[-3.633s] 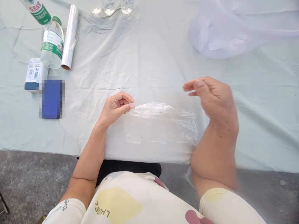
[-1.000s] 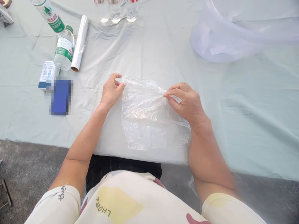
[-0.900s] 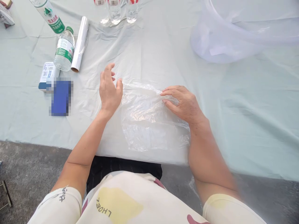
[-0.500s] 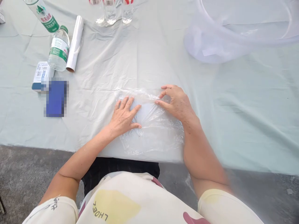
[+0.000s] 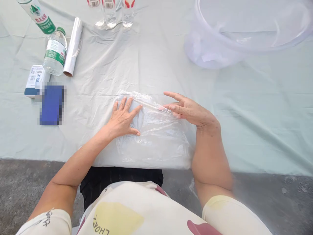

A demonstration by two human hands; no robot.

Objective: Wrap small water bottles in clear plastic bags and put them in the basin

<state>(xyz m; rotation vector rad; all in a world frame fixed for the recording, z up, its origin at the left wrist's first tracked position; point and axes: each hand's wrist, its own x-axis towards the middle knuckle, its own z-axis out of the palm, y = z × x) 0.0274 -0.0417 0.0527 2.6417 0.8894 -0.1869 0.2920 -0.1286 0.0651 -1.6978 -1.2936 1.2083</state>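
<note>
A clear, crinkled plastic bag (image 5: 158, 137) lies flat on the pale green tablecloth (image 5: 244, 107) near the table's front edge. My left hand (image 5: 122, 117) rests palm down on the bag's left part, fingers spread. My right hand (image 5: 188, 109) is at the bag's upper right edge, fingers stretched out and mostly straight, touching the plastic along its top fold. Neither hand grips anything.
At the far left lie a water bottle (image 5: 54, 52), a second tilted bottle (image 5: 36, 14), a roll of cling film (image 5: 72, 45), a small box (image 5: 34, 80) and a blue blurred object (image 5: 52, 104). Three bottles (image 5: 110, 13) stand at the back. A large clear plastic basin (image 5: 244, 29) sits back right.
My left hand let go of the bag's top corner and came down flat onto the bag. My right hand's pinch opened into straight fingers. The view drifted slightly right.
</note>
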